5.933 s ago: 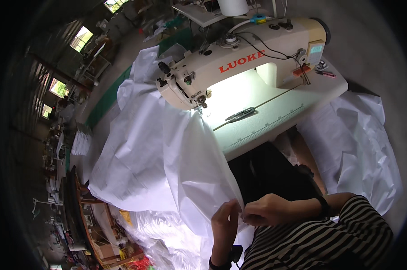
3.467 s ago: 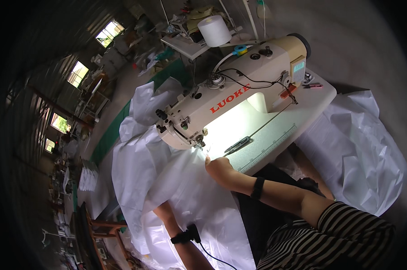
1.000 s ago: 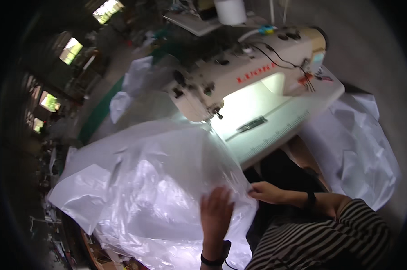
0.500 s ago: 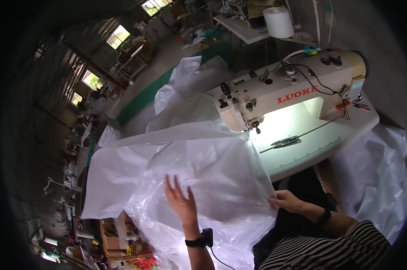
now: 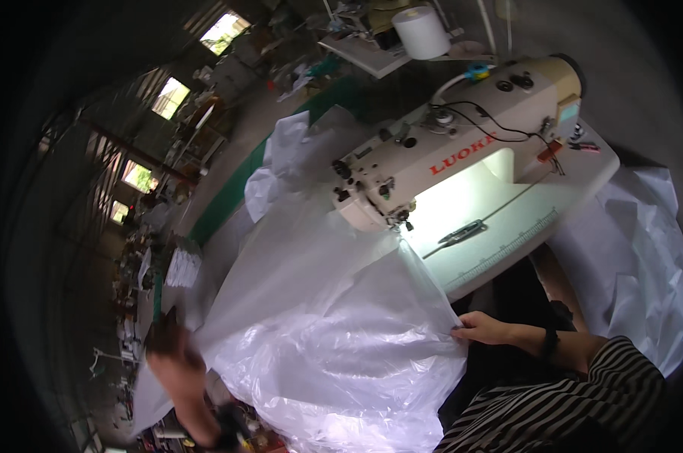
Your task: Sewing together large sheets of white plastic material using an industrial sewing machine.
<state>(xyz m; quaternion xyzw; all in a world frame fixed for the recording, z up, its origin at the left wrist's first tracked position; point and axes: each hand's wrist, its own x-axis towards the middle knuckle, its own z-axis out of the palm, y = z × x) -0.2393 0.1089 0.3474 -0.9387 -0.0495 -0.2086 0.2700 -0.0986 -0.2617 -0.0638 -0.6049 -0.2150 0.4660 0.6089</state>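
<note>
A big translucent white plastic sheet spreads from under the needle end of the sewing machine down toward me, crinkled and shiny in its lower part. At its right edge, my right hand pinches the sheet between thumb and fingers. Off at the sheet's left edge is my left hand, smeared by motion; whether its fingers hold the sheet cannot be made out. A pair of thread snips lies on the lit machine bed, to the right of the needle.
A white thread cone stands behind the machine. More white sheeting hangs at the right of the table. Folded white pieces lie at the left, near a green strip. Small red-handled tools rest at the bed's far right.
My left hand has swept left and down from the sheet's middle to its left edge. The sheet's left flap has shifted with its upper fold opened out. My right hand keeps its pinch.
</note>
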